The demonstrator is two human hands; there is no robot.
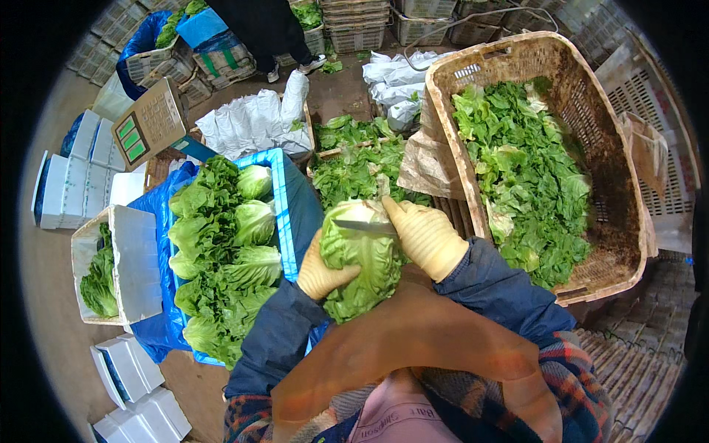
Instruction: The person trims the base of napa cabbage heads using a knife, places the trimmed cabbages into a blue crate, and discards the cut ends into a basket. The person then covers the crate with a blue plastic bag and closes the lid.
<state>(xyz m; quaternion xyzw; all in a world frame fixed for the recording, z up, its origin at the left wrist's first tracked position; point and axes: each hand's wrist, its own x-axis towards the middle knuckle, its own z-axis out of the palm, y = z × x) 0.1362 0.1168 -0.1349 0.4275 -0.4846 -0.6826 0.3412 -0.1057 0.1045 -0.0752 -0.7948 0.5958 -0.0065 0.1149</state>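
A head of lettuce rests against my left hand, whose gloved fingers and thumb wrap its left side. Its pale cut base faces away from me. My right hand, in a cream glove, grips a knife; the handle is hidden in the fist. The knife blade lies across the lettuce near its base, pointing left. Close to my left forearm, a blue-edged crate holds rows of lettuce heads. Beyond the lettuce in my hands lies a heap of loose leaves.
At right stands a large, dirty plastic basket partly filled with lettuce leaves. A scale display rises at left above a white foam box. White-wrapped bundles lie ahead. Farther back, a person's legs show near stacked crates.
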